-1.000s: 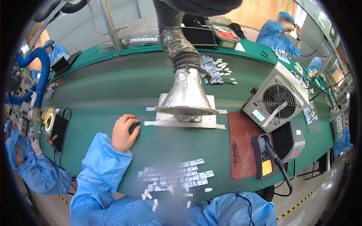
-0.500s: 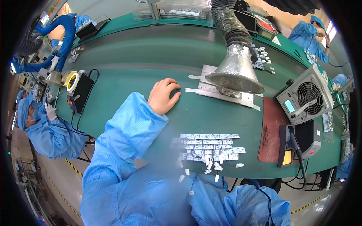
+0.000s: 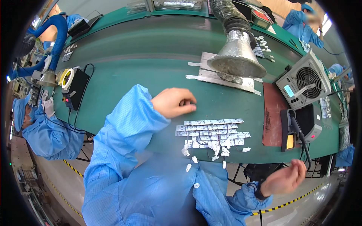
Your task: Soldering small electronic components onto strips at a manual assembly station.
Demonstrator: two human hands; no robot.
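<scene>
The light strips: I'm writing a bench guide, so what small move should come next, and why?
Probably bring the right hand in over the green table toward the strips. It looks empty and shows out beyond the table's near edge, while the left hand, also apparently empty, is already close to the strips' far left corner.

i see the left hand [image 3: 174,102] half-curled near white circuit strips [image 3: 211,127], the right hand [image 3: 283,179] near the soldering iron [image 3: 300,135].
</scene>
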